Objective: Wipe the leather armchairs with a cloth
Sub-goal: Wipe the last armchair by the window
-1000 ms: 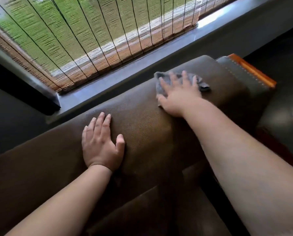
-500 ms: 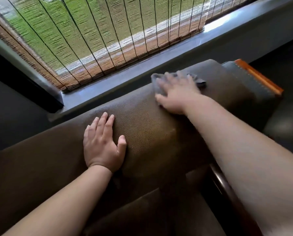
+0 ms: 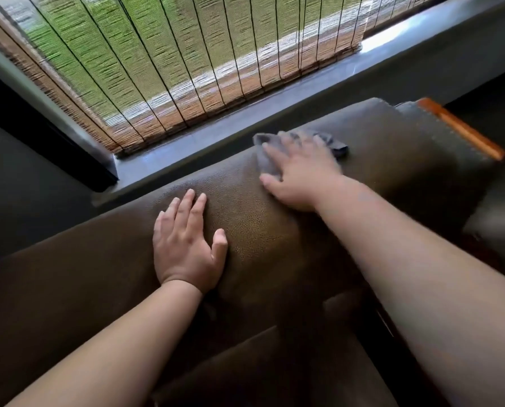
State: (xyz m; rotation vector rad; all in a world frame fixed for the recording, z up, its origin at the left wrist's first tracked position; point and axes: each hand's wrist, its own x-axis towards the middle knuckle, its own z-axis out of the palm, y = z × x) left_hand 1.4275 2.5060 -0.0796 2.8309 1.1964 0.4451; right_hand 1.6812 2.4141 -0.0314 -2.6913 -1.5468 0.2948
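Hands first: our right hand lies palm down in the upper centre of the frame, fingers extended and slightly spread, flat on the cloth. Motion blur softens the fingertips, so we cannot tell their exact spacing. The grey cloth is bunched beneath that hand on the top of the armchair backrest, with one corner showing left of the fingers and another right of them. Our left hand rests palm down at the centre of the frame, lower on the same brown leather backrest. Its four fingers are pressed close together and the thumb is held out to the right. It holds nothing. Both forearms enter from the bottom edge.

No container is in view.

A wooden armrest runs along the upper right. A dark window sill sits just beyond the backrest, and a woven blind fills the upper left.

Compared with half a second ago, we find the right hand and cloth slightly further left along the backrest top. The left hand has kept its place and pose.
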